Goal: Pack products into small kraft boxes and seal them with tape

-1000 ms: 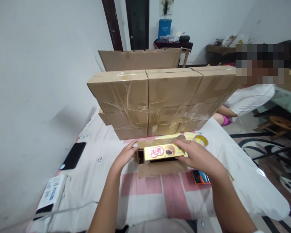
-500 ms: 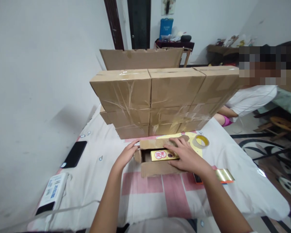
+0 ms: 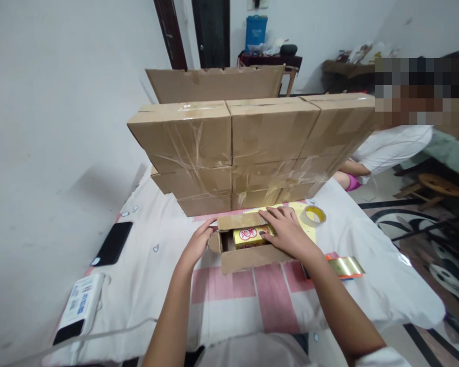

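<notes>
A small cardboard box (image 3: pixel 245 259) lies on the bed-like covered surface, its long top flaps apart. Inside sits a yellow packet box (image 3: pixel 249 235) with red characters on a white patch. My left hand (image 3: pixel 199 243) is at the box's left end, fingers stretched out against its far corner, beside the folded end flap (image 3: pixel 214 242). Over the right part of the box lies my right hand (image 3: pixel 286 232), fingers spread across the far flap and its thumb on the yellow packet box. That hand hides the box's right end.
Behind stands a stack of taped cardboard boxes (image 3: pixel 273 130). A tape roll (image 3: pixel 314 216) rests on yellow paper at the right, with a gold-and-orange packet (image 3: pixel 346 266) nearer. A black phone (image 3: pixel 112 243) and white power strip (image 3: pixel 82 303) lie left. A person (image 3: pixel 396 148) sits at the right.
The yellow packet box has tilted, showing more of its near side. My right thumb has moved from the near flap onto it. The camera view has shifted slightly.
</notes>
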`<control>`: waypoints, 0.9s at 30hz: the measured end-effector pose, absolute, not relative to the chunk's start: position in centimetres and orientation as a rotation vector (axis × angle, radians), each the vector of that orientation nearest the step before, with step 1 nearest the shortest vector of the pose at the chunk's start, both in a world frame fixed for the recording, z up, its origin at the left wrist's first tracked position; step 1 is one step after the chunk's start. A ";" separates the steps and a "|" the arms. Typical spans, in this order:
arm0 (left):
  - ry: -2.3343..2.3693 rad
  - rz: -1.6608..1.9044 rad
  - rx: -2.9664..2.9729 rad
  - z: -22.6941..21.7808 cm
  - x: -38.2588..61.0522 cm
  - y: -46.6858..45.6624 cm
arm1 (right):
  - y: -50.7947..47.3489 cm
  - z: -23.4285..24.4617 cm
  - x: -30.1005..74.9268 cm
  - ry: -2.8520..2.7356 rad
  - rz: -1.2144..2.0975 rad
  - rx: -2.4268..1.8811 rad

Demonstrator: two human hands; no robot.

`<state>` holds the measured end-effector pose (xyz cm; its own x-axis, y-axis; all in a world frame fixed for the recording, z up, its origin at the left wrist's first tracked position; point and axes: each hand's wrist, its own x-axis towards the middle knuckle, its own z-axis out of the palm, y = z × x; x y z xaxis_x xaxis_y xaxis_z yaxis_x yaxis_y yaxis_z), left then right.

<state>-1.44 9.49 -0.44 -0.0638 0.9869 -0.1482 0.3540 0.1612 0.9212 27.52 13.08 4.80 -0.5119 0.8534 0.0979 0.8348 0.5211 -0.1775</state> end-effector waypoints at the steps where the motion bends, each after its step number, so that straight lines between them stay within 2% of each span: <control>1: 1.582 0.942 1.347 -0.4 -1.5 9.3 | 13.2 4.7 27.5 -2.578 0.153 -1.445; 6: 1.638 1.099 1.572 2.7 -1.2 7.0 | 13.5 3.7 27.7 -2.525 0.144 -1.474; 8: 1.525 0.956 1.820 4.7 -0.1 6.1 | 13.6 3.2 27.6 -2.498 0.151 -1.476; 11: 1.318 0.553 2.124 6.5 3.1 5.8 | 13.8 2.9 27.2 -2.420 0.150 -1.486; 15: 1.382 0.290 2.219 6.1 7.1 7.2 | 14.3 3.0 26.7 -2.302 0.173 -1.520; 27: 1.475 0.115 2.286 4.8 7.1 11.3 | 14.6 2.6 27.8 -2.114 0.375 -1.500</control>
